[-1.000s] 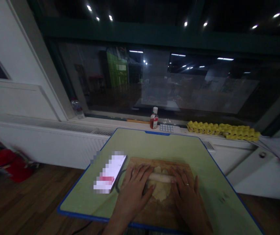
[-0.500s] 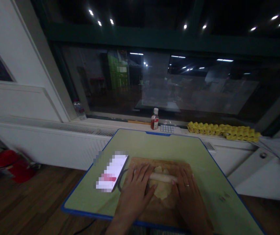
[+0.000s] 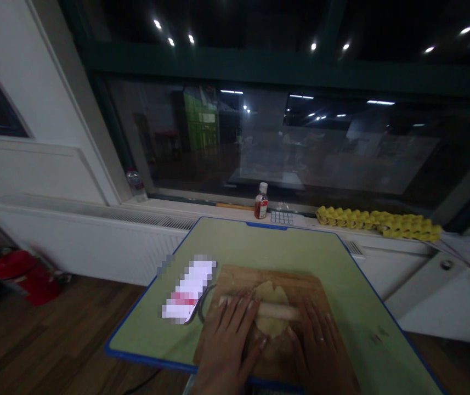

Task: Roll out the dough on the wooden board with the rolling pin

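Note:
A pale rolling pin (image 3: 278, 311) lies crosswise over a flattened piece of dough (image 3: 273, 327) on a wooden cutting board (image 3: 288, 274). My left hand (image 3: 232, 329) lies with its fingers stretched out over the pin's left part, the thumb pointing inward near the dough. At the right end, my right hand (image 3: 319, 340) rests with fingers extended on the pin, a ring on one finger. Neither hand wraps around the pin. My fingers hide its right end. Dough shows both beyond the pin and on its near side.
The board sits on a green, blue-edged table (image 3: 243, 241). A phone (image 3: 189, 288), partly pixelated, lies left of the board beside a dark cable. On the windowsill stand a small bottle (image 3: 261, 202), yellow egg trays (image 3: 377, 222) and a clear bottle (image 3: 136, 185). A fire extinguisher (image 3: 24, 277) is on the floor.
Both hands and the rolling pin have moved back toward me across the dough. More dough shows beyond the pin, and the pin's left end now shows past my fingers.

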Tool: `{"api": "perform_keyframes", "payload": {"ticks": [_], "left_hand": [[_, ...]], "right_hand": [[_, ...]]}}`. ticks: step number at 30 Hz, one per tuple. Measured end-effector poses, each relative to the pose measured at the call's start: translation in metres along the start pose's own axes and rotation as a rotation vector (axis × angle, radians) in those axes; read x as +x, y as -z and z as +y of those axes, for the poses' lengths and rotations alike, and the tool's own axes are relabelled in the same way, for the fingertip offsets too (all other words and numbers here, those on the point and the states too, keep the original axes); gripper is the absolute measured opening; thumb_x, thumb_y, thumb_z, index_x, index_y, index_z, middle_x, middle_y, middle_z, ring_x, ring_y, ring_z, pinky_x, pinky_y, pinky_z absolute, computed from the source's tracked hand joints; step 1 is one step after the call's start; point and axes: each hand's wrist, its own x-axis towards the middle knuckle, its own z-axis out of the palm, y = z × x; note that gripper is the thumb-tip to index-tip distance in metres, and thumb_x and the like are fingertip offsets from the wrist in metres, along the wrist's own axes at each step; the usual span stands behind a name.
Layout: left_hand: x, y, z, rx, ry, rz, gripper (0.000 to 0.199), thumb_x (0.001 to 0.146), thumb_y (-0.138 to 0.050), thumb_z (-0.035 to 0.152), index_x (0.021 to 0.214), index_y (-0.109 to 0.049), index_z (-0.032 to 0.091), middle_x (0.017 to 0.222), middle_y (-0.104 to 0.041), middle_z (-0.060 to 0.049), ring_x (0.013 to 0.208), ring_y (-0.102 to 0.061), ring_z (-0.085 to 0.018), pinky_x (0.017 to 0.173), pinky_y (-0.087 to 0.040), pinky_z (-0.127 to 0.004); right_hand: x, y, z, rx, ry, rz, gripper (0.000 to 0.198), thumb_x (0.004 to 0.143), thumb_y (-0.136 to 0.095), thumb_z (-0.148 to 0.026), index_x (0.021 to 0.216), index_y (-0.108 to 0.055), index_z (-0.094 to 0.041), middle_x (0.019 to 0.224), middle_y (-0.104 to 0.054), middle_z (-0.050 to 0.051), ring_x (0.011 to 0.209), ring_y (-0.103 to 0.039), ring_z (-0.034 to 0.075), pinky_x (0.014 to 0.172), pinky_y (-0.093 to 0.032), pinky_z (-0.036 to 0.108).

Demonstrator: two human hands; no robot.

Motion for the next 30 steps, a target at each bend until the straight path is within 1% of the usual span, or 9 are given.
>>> {"api": "perform_keyframes", "payload": {"ticks": [4, 9, 13, 16, 18, 20, 25, 27, 30], "left_hand": [[0.013, -0.01, 0.009, -0.072, 0.012, -0.03, 0.066, 0.098, -0.047, 0.051, 0.154, -0.03, 0.022, 0.153, -0.044, -0.004, 0.136, -0.044, -0.028, 0.11, -0.036, -0.046], [0.018, -0.017, 0.018, -0.137, 0.008, -0.074, 0.068, 0.099, -0.046, 0.042, 0.157, -0.019, 0.019, 0.156, -0.039, -0.005, 0.141, -0.038, -0.027, 0.112, -0.036, -0.048], [0.005, -0.005, 0.02, -0.132, 0.002, -0.09, 0.071, 0.099, -0.048, 0.038, 0.158, -0.014, 0.019, 0.158, -0.036, -0.005, 0.142, -0.037, -0.026, 0.111, -0.04, -0.045], [-0.006, 0.007, 0.018, -0.13, -0.05, -0.131, 0.076, 0.096, -0.052, 0.041, 0.159, -0.013, 0.021, 0.158, -0.036, -0.004, 0.141, -0.039, -0.026, 0.109, -0.044, -0.042], [-0.01, 0.012, 0.016, -0.128, -0.087, -0.15, 0.077, 0.096, -0.053, 0.042, 0.159, -0.014, 0.022, 0.158, -0.036, -0.003, 0.14, -0.041, -0.025, 0.108, -0.045, -0.041], [-0.01, 0.012, 0.014, -0.127, -0.099, -0.15, 0.075, 0.096, -0.052, 0.042, 0.158, -0.014, 0.022, 0.157, -0.036, -0.003, 0.14, -0.041, -0.025, 0.108, -0.044, -0.042], [0.013, -0.004, 0.012, -0.133, -0.01, -0.102, 0.066, 0.1, -0.045, 0.046, 0.157, -0.022, 0.022, 0.156, -0.04, -0.003, 0.142, -0.038, -0.026, 0.11, -0.04, -0.048], [0.028, -0.012, 0.012, -0.148, 0.025, -0.11, 0.063, 0.1, -0.043, 0.049, 0.155, -0.026, 0.024, 0.154, -0.043, -0.003, 0.142, -0.038, -0.027, 0.113, -0.036, -0.053], [0.048, -0.019, 0.01, -0.165, 0.086, -0.124, 0.056, 0.101, -0.042, 0.047, 0.151, -0.036, 0.023, 0.152, -0.046, -0.005, 0.142, -0.037, -0.028, 0.112, -0.035, -0.054]], "right_hand": [[0.01, -0.005, -0.013, 0.008, 0.006, -0.01, 0.056, 0.101, -0.031, -0.043, 0.146, -0.034, -0.009, 0.14, -0.055, 0.017, 0.135, -0.044, 0.027, 0.112, -0.034, 0.046], [0.019, -0.005, -0.023, 0.015, 0.018, -0.026, 0.054, 0.101, -0.031, -0.036, 0.151, -0.028, -0.013, 0.143, -0.053, 0.012, 0.134, -0.046, 0.024, 0.112, -0.034, 0.043], [0.011, 0.002, -0.019, 0.035, 0.08, 0.042, 0.058, 0.101, -0.032, -0.036, 0.152, -0.027, -0.01, 0.138, -0.058, 0.014, 0.129, -0.051, 0.024, 0.102, -0.041, 0.04], [0.002, 0.007, -0.016, 0.029, 0.134, 0.101, 0.06, 0.099, -0.035, -0.038, 0.152, -0.028, -0.01, 0.129, -0.064, 0.013, 0.12, -0.059, 0.025, 0.096, -0.044, 0.038], [-0.002, 0.01, -0.015, 0.026, 0.155, 0.125, 0.06, 0.099, -0.036, -0.037, 0.152, -0.029, -0.01, 0.125, -0.067, 0.012, 0.116, -0.061, 0.025, 0.094, -0.044, 0.038], [-0.003, 0.012, -0.015, 0.024, 0.161, 0.112, 0.058, 0.098, -0.037, -0.037, 0.15, -0.032, -0.011, 0.126, -0.066, 0.012, 0.118, -0.06, 0.025, 0.095, -0.044, 0.038], [0.013, 0.007, -0.018, 0.013, 0.076, 0.015, 0.05, 0.099, -0.037, -0.035, 0.142, -0.042, -0.009, 0.14, -0.057, 0.013, 0.13, -0.05, 0.025, 0.105, -0.038, 0.041], [0.024, 0.001, -0.017, 0.025, 0.03, -0.003, 0.048, 0.099, -0.039, -0.034, 0.14, -0.044, -0.011, 0.139, -0.058, 0.011, 0.131, -0.049, 0.025, 0.109, -0.035, 0.044], [0.04, -0.01, -0.013, 0.076, -0.016, -0.025, 0.042, 0.098, -0.04, -0.028, 0.137, -0.048, -0.014, 0.136, -0.06, 0.01, 0.129, -0.051, 0.025, 0.112, -0.033, 0.049]]}}
